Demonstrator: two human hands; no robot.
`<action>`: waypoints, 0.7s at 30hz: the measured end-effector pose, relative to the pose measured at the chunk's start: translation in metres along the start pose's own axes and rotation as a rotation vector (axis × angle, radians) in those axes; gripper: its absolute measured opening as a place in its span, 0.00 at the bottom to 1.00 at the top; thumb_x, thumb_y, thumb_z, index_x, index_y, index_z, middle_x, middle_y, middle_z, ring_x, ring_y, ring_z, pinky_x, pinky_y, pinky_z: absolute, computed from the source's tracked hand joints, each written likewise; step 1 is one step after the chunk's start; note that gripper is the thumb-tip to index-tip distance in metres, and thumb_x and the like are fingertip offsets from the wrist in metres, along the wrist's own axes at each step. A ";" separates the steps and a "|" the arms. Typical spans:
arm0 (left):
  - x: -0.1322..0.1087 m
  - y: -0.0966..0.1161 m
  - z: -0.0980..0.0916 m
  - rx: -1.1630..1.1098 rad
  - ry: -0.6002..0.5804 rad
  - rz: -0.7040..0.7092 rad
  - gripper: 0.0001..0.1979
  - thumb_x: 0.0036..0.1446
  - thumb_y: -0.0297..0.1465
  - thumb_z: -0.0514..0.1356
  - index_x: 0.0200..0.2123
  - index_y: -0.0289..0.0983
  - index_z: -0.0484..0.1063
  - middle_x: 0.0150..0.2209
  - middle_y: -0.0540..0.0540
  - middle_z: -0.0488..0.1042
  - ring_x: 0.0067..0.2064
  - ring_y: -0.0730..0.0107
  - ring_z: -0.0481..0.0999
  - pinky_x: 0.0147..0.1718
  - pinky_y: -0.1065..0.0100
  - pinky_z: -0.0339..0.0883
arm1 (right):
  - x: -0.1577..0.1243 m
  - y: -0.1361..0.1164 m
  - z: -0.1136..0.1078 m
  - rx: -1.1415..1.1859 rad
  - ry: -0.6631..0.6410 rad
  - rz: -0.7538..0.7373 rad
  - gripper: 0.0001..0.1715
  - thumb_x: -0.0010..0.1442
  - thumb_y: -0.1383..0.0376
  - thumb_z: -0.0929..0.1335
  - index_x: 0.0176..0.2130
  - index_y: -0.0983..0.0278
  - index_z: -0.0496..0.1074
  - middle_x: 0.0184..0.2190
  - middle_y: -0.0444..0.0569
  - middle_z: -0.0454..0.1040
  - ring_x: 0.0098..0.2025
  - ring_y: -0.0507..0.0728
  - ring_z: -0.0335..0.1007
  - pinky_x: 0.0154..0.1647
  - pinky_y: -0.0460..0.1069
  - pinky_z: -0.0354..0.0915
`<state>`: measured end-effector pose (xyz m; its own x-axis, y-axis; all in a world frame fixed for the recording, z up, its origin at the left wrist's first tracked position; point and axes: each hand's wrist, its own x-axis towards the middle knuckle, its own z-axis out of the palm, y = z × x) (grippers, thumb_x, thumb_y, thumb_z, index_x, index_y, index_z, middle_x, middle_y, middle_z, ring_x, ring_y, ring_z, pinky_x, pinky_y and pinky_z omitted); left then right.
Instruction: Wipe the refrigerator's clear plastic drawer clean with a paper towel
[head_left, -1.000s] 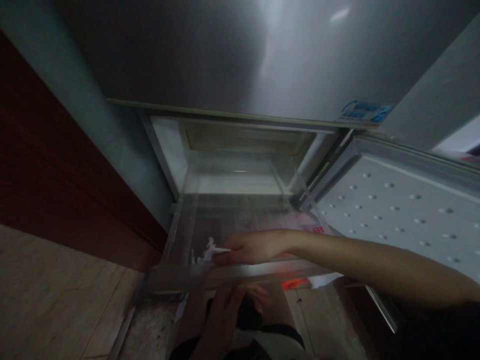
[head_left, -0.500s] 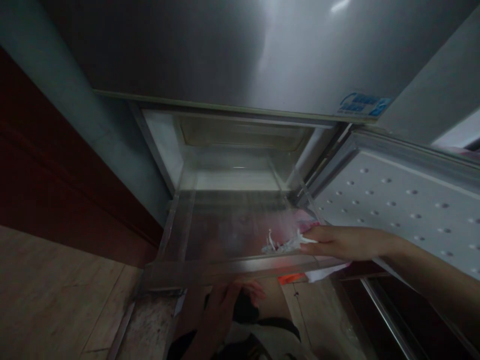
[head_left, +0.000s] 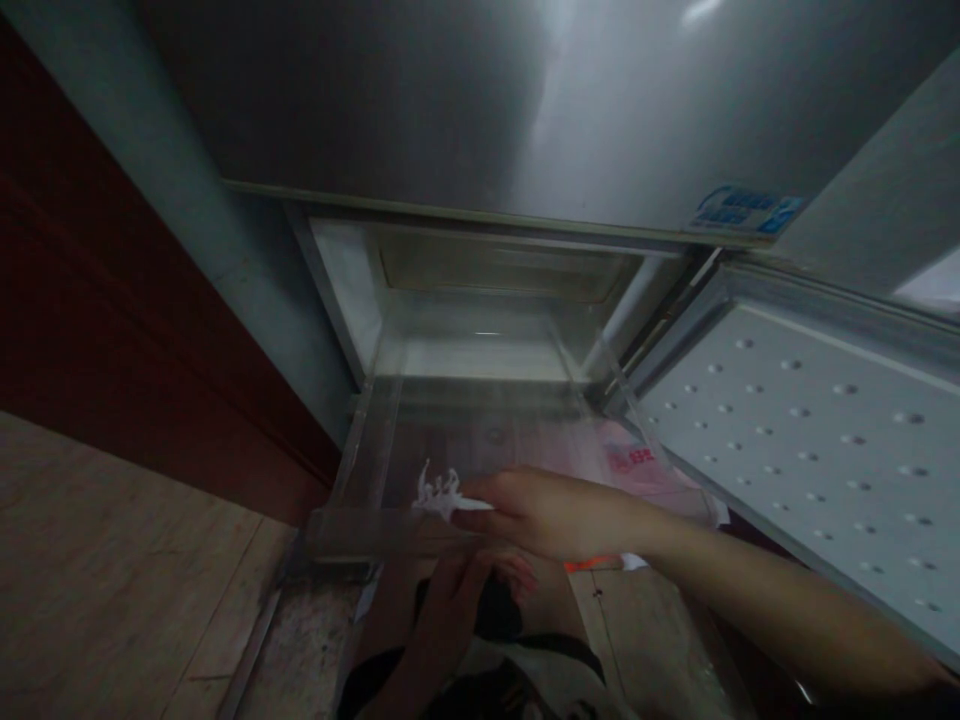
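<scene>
My right hand (head_left: pixel 525 510) reaches in from the right and is closed on a crumpled white cloth (head_left: pixel 439 492) with ragged ends. Hand and cloth are over the front edge of a clear plastic drawer (head_left: pixel 345 535), pulled out of a fridge compartment. Below that edge, close to my lap, is my left hand (head_left: pixel 480 585). Its fingers are loosely bent and apart, with nothing visible in them. Whether the left hand touches the drawer, I cannot tell.
The open compartment (head_left: pixel 480 355) lies behind the drawer. Its white dimpled door (head_left: pixel 810 430) stands open on the right. A grey upper door (head_left: pixel 450 110) is above, and a dark red panel (head_left: pixel 150 330) on the left. A pink bag (head_left: pixel 637 460) shows near the drawer's right side.
My right hand has moved left along the drawer's front with the white cloth, from the right corner towards the middle. My left hand has stayed nearly where it was.
</scene>
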<state>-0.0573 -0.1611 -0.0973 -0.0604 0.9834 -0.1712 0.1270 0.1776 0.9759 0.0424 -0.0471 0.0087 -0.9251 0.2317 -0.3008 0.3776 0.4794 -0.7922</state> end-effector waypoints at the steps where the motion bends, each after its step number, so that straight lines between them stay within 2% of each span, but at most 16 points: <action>1: -0.001 -0.004 0.000 0.027 0.045 -0.025 0.26 0.61 0.39 0.45 0.22 0.39 0.78 0.28 0.46 0.80 0.38 0.61 0.78 0.44 0.65 0.68 | 0.007 -0.005 0.003 -0.038 -0.005 0.010 0.20 0.68 0.58 0.54 0.43 0.66 0.68 0.23 0.43 0.69 0.21 0.47 0.63 0.25 0.43 0.58; 3: -0.002 -0.011 0.000 0.070 0.131 -0.096 0.19 0.58 0.38 0.50 0.24 0.39 0.78 0.30 0.46 0.80 0.38 0.60 0.77 0.43 0.64 0.69 | 0.014 -0.013 0.007 -0.144 -0.003 0.020 0.20 0.68 0.60 0.54 0.47 0.65 0.67 0.22 0.43 0.70 0.17 0.47 0.62 0.21 0.42 0.56; 6: -0.002 -0.014 -0.002 0.091 0.192 -0.128 0.14 0.55 0.37 0.53 0.26 0.40 0.77 0.31 0.47 0.80 0.40 0.59 0.77 0.43 0.64 0.69 | 0.011 -0.016 0.010 -0.292 0.036 0.017 0.20 0.65 0.67 0.57 0.54 0.64 0.66 0.29 0.48 0.75 0.23 0.50 0.69 0.25 0.43 0.60; 8: -0.001 -0.009 -0.002 0.074 0.139 -0.073 0.17 0.57 0.37 0.51 0.24 0.41 0.77 0.30 0.47 0.80 0.39 0.60 0.77 0.44 0.64 0.68 | 0.002 -0.012 0.013 -0.359 0.084 0.029 0.22 0.62 0.69 0.60 0.56 0.64 0.65 0.34 0.51 0.77 0.31 0.54 0.73 0.31 0.45 0.63; 11: 0.001 0.001 -0.003 0.014 -0.024 0.032 0.25 0.61 0.38 0.45 0.20 0.40 0.77 0.28 0.47 0.80 0.36 0.62 0.77 0.43 0.65 0.68 | -0.022 0.002 0.016 -0.406 0.167 0.064 0.22 0.62 0.69 0.61 0.56 0.62 0.66 0.40 0.53 0.77 0.41 0.58 0.73 0.40 0.49 0.64; 14: 0.003 0.006 -0.003 -0.048 -0.083 0.027 0.30 0.63 0.39 0.42 0.19 0.39 0.77 0.28 0.46 0.80 0.37 0.62 0.78 0.44 0.65 0.68 | -0.054 0.018 0.013 -0.388 0.238 0.135 0.20 0.65 0.66 0.60 0.55 0.61 0.67 0.42 0.54 0.76 0.45 0.58 0.72 0.46 0.51 0.64; 18: 0.003 0.000 -0.002 -0.070 -0.095 0.023 0.32 0.63 0.44 0.41 0.20 0.37 0.78 0.29 0.45 0.81 0.39 0.61 0.78 0.49 0.64 0.66 | -0.101 0.034 -0.002 -0.284 0.307 0.215 0.19 0.67 0.59 0.57 0.47 0.61 0.72 0.42 0.52 0.75 0.45 0.57 0.71 0.48 0.51 0.64; 21: 0.003 -0.008 0.001 -0.097 -0.069 0.006 0.31 0.62 0.46 0.43 0.23 0.37 0.78 0.29 0.45 0.80 0.39 0.61 0.78 0.49 0.63 0.65 | -0.128 0.040 -0.014 -0.219 0.478 0.276 0.28 0.66 0.50 0.55 0.35 0.63 0.73 0.32 0.50 0.75 0.35 0.56 0.70 0.40 0.50 0.67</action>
<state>-0.0578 -0.1596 -0.1054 0.0086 0.9852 -0.1712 0.0309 0.1709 0.9848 0.1763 -0.0462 0.0229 -0.6903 0.7038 -0.1679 0.6484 0.4987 -0.5752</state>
